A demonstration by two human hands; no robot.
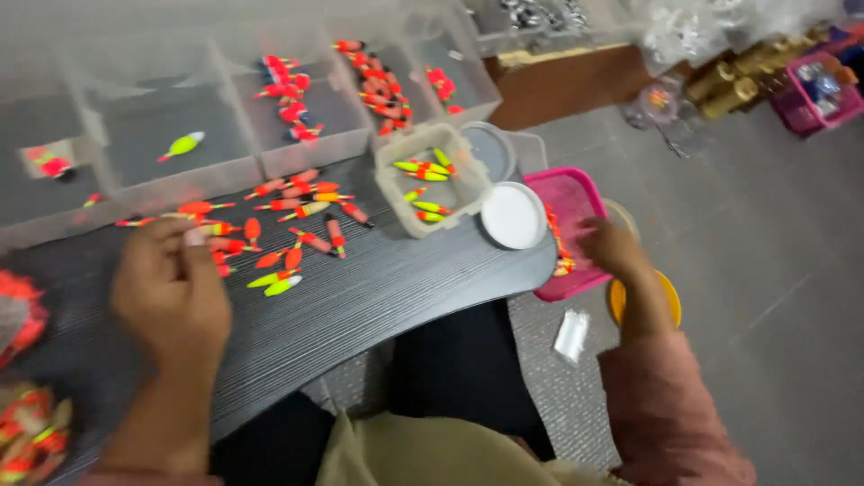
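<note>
Floats (288, 211) by left hand (171, 292); right hand (612, 247) in pink basket (576, 193).

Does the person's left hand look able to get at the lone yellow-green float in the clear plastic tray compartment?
Probably yes. The left hand rests on the dark table just below the open-topped tray, and nothing covers the yellow-green float or lies between them except loose floats.

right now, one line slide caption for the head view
Left hand by scattered fishing floats; right hand in pink basket.

Small clear plastic packet (571, 335) flat on the grey floor — just beside the pink basket (576, 193). Crinkled clear bags (684, 36) heaped far right — contents blurred.
</note>
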